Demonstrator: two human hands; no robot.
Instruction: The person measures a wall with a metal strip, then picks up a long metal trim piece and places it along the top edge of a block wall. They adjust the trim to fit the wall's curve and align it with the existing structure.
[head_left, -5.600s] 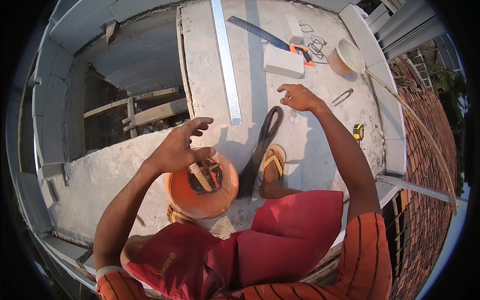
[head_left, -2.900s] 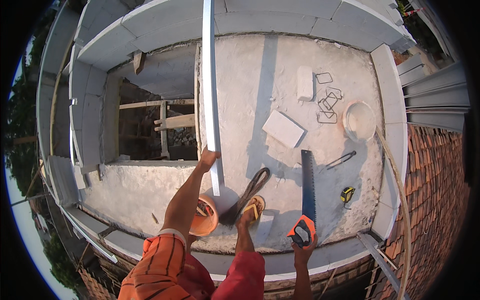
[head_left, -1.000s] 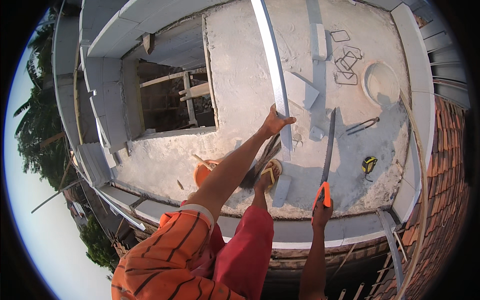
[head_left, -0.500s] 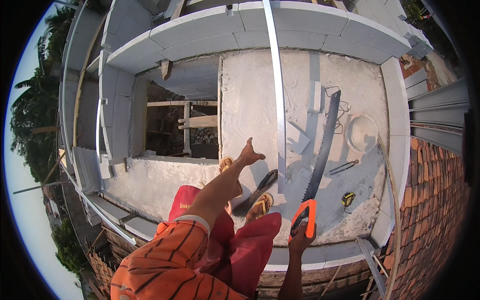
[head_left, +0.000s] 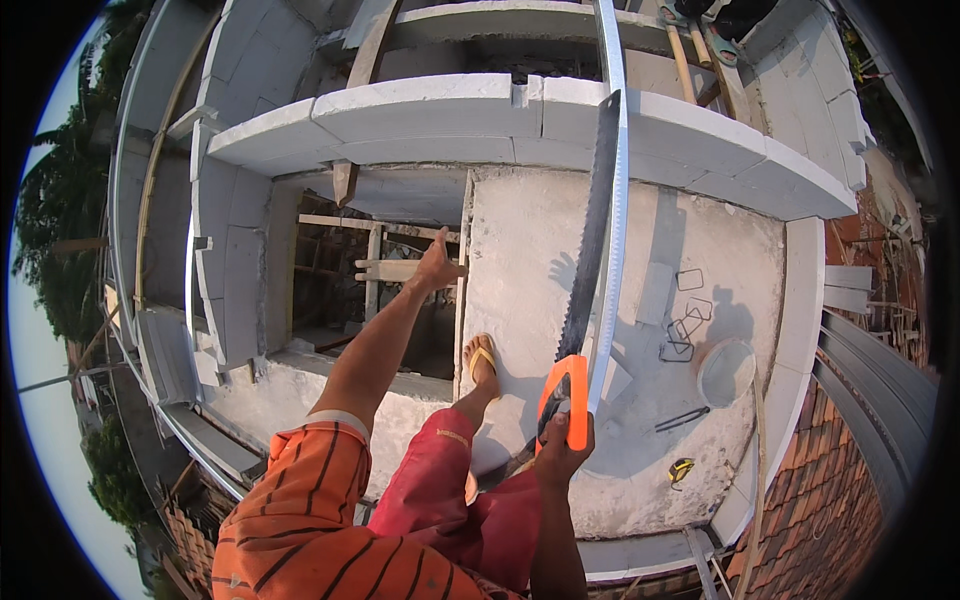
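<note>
My right hand point(head_left: 566, 450) grips a large hand saw point(head_left: 590, 235) by its orange and black handle, its long toothed blade pointing away from me. Close along the blade's right side runs a long silver metal bar point(head_left: 615, 190), which crosses above the far block wall; whether the two touch I cannot tell. My left hand point(head_left: 437, 263) is stretched forward in the air with fingers apart, holding nothing, over the right edge of a square floor opening point(head_left: 420, 335). A notch point(head_left: 527, 93) shows in the top of the far wall.
Low walls of pale blocks point(head_left: 420, 110) surround the concrete floor point(head_left: 520, 220). On it lie bent wire loops point(head_left: 685, 325), a round bucket point(head_left: 726, 372), pincers point(head_left: 683, 419) and a tape measure point(head_left: 681, 471). A person's sandalled feet point(head_left: 720, 45) show beyond the far wall. Roof tiles point(head_left: 805, 480) lie right.
The saw has moved left and forward, now beside the metal bar. My left hand has shifted left and forward. The view has tilted up, showing more beyond the far wall.
</note>
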